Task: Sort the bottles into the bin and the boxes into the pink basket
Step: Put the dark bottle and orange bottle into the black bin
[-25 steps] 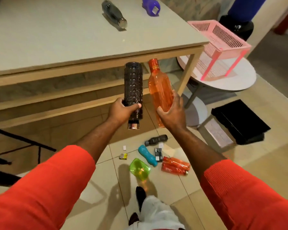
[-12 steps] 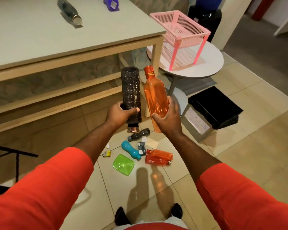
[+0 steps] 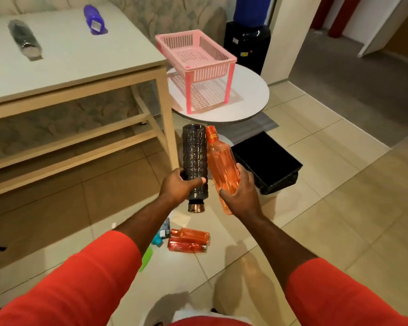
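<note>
My left hand (image 3: 177,187) grips a dark grey ribbed bottle (image 3: 195,156), cap end down. My right hand (image 3: 241,193) holds an orange bottle (image 3: 222,163), neck up, right beside it. Both bottles hover over the floor, just left of the black-lined bin (image 3: 270,161). The pink basket (image 3: 196,55) stands on legs on a round white table (image 3: 250,95) behind the bin. Two more orange bottles (image 3: 189,241) lie on the floor below my hands. A blue bottle (image 3: 156,240) and a small box (image 3: 165,228) are partly hidden by my left arm.
A beige table (image 3: 80,67) at the left carries a dark grey bottle (image 3: 24,40) and a purple bottle (image 3: 93,18). A green lid (image 3: 147,258) lies on the tiled floor. A black water dispenser (image 3: 247,43) stands behind the round table. Open floor stretches to the right.
The view has swung right and down, bringing the bin and pink basket nearer the centre. Both hands still hold their bottles, now closer together and close to the bin.
</note>
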Motion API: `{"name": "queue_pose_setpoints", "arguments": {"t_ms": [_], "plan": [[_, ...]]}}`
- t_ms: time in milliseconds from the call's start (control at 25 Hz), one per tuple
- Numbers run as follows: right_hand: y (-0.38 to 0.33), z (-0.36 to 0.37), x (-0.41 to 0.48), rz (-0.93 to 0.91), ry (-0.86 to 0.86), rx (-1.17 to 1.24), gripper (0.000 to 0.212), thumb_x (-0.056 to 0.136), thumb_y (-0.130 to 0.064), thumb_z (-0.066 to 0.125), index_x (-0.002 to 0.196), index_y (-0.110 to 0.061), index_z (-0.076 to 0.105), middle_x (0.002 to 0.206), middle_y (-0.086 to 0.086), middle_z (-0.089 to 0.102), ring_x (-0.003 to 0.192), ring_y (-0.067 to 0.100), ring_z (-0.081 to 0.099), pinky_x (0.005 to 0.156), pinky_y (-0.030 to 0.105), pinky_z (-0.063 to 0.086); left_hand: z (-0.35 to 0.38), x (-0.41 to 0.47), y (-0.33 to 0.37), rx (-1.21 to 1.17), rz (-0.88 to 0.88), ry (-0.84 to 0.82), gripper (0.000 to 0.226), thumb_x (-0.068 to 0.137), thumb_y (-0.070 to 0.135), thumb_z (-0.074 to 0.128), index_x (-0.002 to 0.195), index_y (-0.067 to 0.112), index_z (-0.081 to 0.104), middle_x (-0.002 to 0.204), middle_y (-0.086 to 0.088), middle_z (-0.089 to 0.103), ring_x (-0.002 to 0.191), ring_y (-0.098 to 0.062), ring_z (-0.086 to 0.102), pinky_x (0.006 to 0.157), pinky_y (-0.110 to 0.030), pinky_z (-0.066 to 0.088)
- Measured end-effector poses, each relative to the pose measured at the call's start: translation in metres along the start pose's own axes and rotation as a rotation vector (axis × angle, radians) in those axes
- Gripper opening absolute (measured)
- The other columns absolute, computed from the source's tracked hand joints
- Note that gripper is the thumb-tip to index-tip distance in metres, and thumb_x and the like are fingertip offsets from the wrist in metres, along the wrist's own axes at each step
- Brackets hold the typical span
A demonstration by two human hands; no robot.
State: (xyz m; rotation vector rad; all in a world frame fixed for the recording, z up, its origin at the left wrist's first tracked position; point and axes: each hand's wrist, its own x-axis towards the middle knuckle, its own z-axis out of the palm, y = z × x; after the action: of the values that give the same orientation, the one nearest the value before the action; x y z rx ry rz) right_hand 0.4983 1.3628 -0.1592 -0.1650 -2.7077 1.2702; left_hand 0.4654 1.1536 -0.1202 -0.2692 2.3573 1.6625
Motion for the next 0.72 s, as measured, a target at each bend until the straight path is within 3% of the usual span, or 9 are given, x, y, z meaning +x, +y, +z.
{"name": "queue_pose_setpoints", "arguments": {"t_ms": [160, 360, 520, 640, 720], "plan": [[0.049, -0.041, 0.045, 0.072, 0.034, 0.018, 0.092, 0.085, -0.042, 0.077, 0.154, -0.036, 0.016, 0.148, -0.003, 0.032, 0.133, 0.024, 0.046, 0.090, 0.039, 0.054, 0.070, 0.050, 0.028, 0.039, 0.005, -0.051, 0.050, 0.071, 0.043, 0.086, 0.111, 0.029, 0.060, 0.103, 0.009, 0.071, 0.092, -0.012, 0.071, 0.082, -0.039, 0.062], [0.116, -0.071, 0.112, 0.188, -0.012, 0.010, 0.091, 0.085, -0.038, 0.077, 0.155, -0.032, 0.020, 0.151, 0.001, 0.033, 0.135, 0.026, 0.046, 0.098, 0.050, 0.055, 0.152, 0.132, 0.040, 0.065, -0.048, -0.097, 0.062, 0.069, 0.049, 0.086, 0.121, 0.021, 0.065, 0.105, 0.006, 0.074, 0.091, -0.011, 0.072, 0.079, -0.034, 0.061], [0.173, -0.102, 0.182, 0.303, -0.078, -0.019, 0.089, 0.083, -0.033, 0.080, 0.152, -0.033, 0.025, 0.146, 0.000, 0.038, 0.131, 0.025, 0.050, 0.099, 0.048, 0.055, 0.222, 0.210, 0.058, 0.087, -0.148, -0.172, 0.056, 0.073, 0.046, 0.085, 0.118, 0.019, 0.066, 0.108, 0.001, 0.075, 0.091, -0.015, 0.073, 0.086, -0.040, 0.061], [0.203, -0.130, 0.235, 0.310, -0.094, -0.056, 0.086, 0.081, -0.031, 0.081, 0.149, -0.035, 0.028, 0.142, 0.000, 0.042, 0.122, 0.024, 0.056, 0.090, 0.037, 0.056, 0.263, 0.262, 0.083, 0.126, -0.180, -0.227, 0.038, 0.072, 0.050, 0.085, 0.097, 0.028, 0.067, 0.098, 0.003, 0.076, 0.083, -0.011, 0.073, 0.079, -0.034, 0.061], [0.223, -0.146, 0.275, 0.327, -0.098, -0.105, 0.084, 0.080, -0.032, 0.081, 0.146, -0.036, 0.030, 0.138, 0.000, 0.045, 0.115, 0.022, 0.059, 0.083, 0.033, 0.055, 0.291, 0.296, 0.099, 0.154, -0.202, -0.246, 0.040, 0.070, 0.054, 0.085, 0.094, 0.027, 0.068, 0.092, 0.005, 0.076, 0.078, -0.010, 0.073, 0.070, -0.030, 0.060]]}}
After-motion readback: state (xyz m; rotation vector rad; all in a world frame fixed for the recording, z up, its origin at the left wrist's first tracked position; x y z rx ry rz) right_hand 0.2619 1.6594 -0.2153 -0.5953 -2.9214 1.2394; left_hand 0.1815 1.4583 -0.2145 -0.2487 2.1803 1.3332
